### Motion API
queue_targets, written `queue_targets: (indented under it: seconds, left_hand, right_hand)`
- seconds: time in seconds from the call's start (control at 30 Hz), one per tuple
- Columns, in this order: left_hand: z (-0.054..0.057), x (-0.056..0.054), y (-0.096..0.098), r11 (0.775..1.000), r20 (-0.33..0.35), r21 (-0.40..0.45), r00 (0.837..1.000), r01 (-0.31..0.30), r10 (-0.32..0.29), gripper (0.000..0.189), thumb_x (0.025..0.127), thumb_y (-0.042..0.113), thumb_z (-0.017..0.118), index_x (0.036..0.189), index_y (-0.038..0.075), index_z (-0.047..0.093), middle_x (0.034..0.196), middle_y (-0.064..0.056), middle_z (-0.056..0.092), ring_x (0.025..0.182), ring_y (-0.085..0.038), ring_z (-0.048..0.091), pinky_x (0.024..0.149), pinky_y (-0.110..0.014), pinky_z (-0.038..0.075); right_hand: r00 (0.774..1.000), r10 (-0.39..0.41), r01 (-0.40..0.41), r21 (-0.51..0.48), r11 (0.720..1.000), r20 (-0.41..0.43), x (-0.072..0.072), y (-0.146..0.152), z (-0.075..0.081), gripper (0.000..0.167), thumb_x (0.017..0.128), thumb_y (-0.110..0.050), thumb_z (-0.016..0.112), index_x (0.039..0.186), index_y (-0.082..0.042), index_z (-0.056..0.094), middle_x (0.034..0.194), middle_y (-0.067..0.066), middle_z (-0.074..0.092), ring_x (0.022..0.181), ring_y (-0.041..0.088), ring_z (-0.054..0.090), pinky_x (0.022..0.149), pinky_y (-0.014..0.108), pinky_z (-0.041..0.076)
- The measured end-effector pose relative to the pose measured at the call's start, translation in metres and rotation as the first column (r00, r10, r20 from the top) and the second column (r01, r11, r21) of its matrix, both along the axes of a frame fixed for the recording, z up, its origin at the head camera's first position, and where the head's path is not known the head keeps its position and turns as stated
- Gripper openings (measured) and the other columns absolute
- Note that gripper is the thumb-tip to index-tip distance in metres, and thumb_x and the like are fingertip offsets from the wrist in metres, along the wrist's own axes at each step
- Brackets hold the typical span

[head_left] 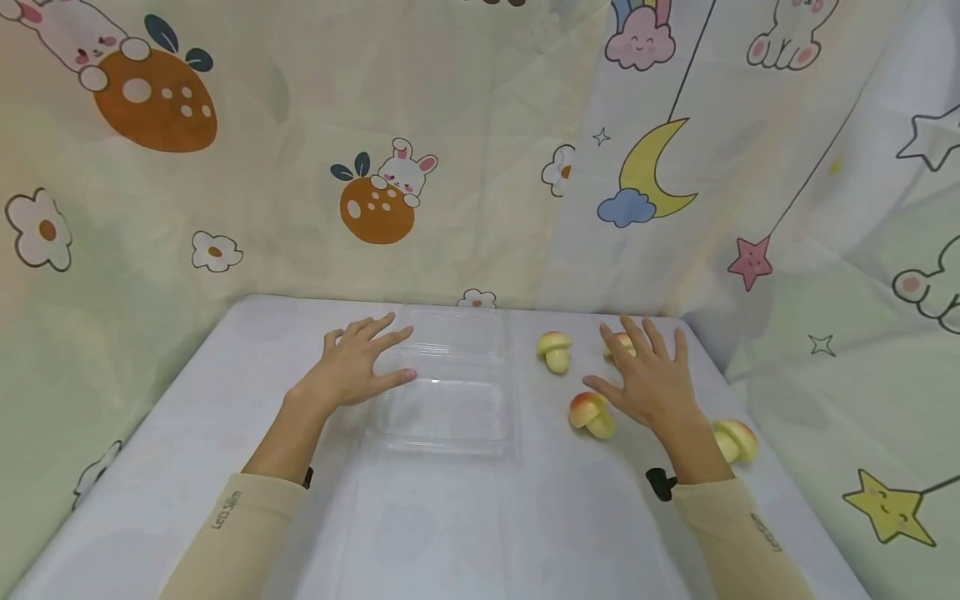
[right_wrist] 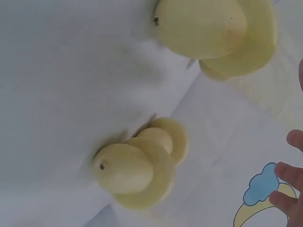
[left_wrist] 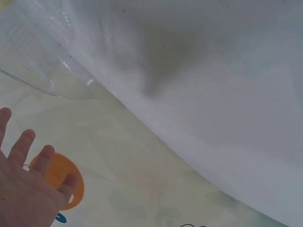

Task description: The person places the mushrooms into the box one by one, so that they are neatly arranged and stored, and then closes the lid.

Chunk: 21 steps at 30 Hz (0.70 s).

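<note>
i have both hands held out over the white table (head_left: 427,533), fingers spread, nothing gripped in either. my left hand (head_left: 348,367) is at the left side of the clear plastic tray (head_left: 442,412), its thumb pointing right across that edge; on this feed i cannot tell if a fingertip touches the plastic. the tray shows 2 sections, 1 behind the other, the near section's long axis running left to right.

right of the tray lie 4 yellow toy mushrooms. the left mushroom (head_left: 555,352) has its cap away from me and its stem toward me, long axis almost straight near to far. the near mushroom (head_left: 591,415), red on the cap, lies slantwise, cap far left and stem near right, just beside my right hand (head_left: 656,379). the far mushroom (head_left: 624,342) is partly behind that hand's fingers, so i cannot read its axis. the outer mushroom (head_left: 738,440), partly covered by my right wrist, slants the other way, cap to the far right, stem near left. my right wrist camera gets 3 of them, with the 2 closest turning their stem ends toward it.
</note>
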<state>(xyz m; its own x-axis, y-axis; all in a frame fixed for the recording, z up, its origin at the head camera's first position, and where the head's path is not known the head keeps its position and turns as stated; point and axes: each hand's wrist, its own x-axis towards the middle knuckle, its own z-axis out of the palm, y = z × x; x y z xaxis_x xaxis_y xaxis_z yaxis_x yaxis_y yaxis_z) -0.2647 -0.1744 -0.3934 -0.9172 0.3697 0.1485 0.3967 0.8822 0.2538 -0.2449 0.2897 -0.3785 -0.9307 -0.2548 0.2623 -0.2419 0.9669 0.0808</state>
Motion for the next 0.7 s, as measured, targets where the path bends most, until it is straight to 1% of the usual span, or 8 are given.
queue_targets:
  seconds: [0.13,0.33,0.5,0.6,0.7]
  left_hand:
    - [-0.001,0.001,-0.003,0.999,0.005,0.03,1.0,0.013,-0.014,0.078,0.093,0.071,0.058,0.158,0.032,0.041,0.169,-0.005,0.028,0.15,-0.039,0.028,0.109,-0.069,0.024]
    - [-0.006,0.005,-0.005,0.997,0.046,0.075,0.999,0.013,-0.016,0.08,0.092,0.073,0.058,0.158,0.033,0.041,0.169,-0.005,0.028,0.147,-0.038,0.033,0.102,-0.064,0.031]
    - [-0.007,0.006,-0.01,0.995,0.067,0.099,0.998,0.006,-0.012,0.08,0.091,0.071,0.061,0.159,0.033,0.04,0.169,-0.005,0.027,0.146,-0.038,0.034,0.102,-0.064,0.032]
    - [-0.008,0.007,-0.013,0.993,0.08,0.114,0.997,-0.001,-0.008,0.081,0.091,0.069,0.063,0.158,0.031,0.041,0.17,-0.004,0.026,0.146,-0.038,0.034,0.103,-0.064,0.031]
    - [-0.007,0.007,-0.016,0.99,0.098,0.142,0.995,-0.006,-0.008,0.082,0.09,0.068,0.066,0.157,0.028,0.044,0.169,-0.005,0.027,0.147,-0.038,0.032,0.104,-0.064,0.031]
  right_hand:
    - [1.0,-0.017,0.018,-0.009,1.0,0.016,0.003,0.006,-0.004,0.087,0.094,-0.074,0.053,0.16,-0.021,0.035,0.167,0.018,0.027,0.152,0.047,0.018,0.117,0.075,0.002]
    - [0.999,-0.024,0.024,-0.014,1.0,0.032,0.003,0.013,-0.007,0.087,0.095,-0.073,0.052,0.161,-0.02,0.032,0.167,0.018,0.025,0.151,0.05,0.017,0.117,0.076,0.002]
    - [0.998,-0.036,0.037,-0.025,0.999,0.059,0.008,0.02,-0.013,0.085,0.096,-0.07,0.052,0.161,-0.018,0.031,0.166,0.02,0.023,0.15,0.051,0.016,0.116,0.076,0.002]
    - [0.998,-0.046,0.047,-0.035,0.998,0.049,0.011,0.026,-0.018,0.084,0.098,-0.069,0.051,0.161,-0.018,0.032,0.166,0.021,0.024,0.149,0.052,0.017,0.115,0.077,0.004]
    - [0.998,-0.055,0.056,-0.041,0.998,0.033,0.014,0.03,-0.018,0.084,0.098,-0.07,0.049,0.162,-0.019,0.03,0.165,0.021,0.026,0.148,0.052,0.02,0.113,0.079,0.006]
